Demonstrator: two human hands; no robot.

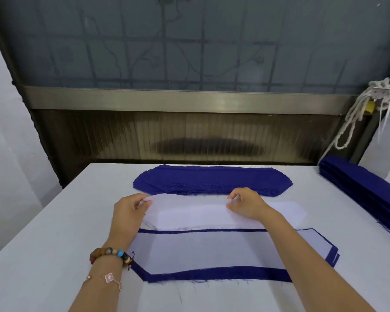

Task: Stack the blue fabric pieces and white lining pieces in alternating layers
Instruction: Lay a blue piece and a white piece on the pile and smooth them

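Two hands, left hand (pixel 131 209) and right hand (pixel 245 204), pinch the white lining piece (pixel 196 213) just beyond the layered stack (pixel 207 253) on the bench (pixel 54 244). Clinging lining may lift double.

Left: bare table (pixel 54 233), room for a hand to pass.
Far: blue fabric pile (pixel 212 179) lies across, window wall (pixel 189 136) close behind.
Right: 1 blue stack (pixel 360 194) lines the edge.

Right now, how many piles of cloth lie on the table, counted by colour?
Blue piles: 2, far pile and right pile.
White pile: 1, pinched by left hand and right hand.
Blue-and-white stack: 1.
Total: 4.
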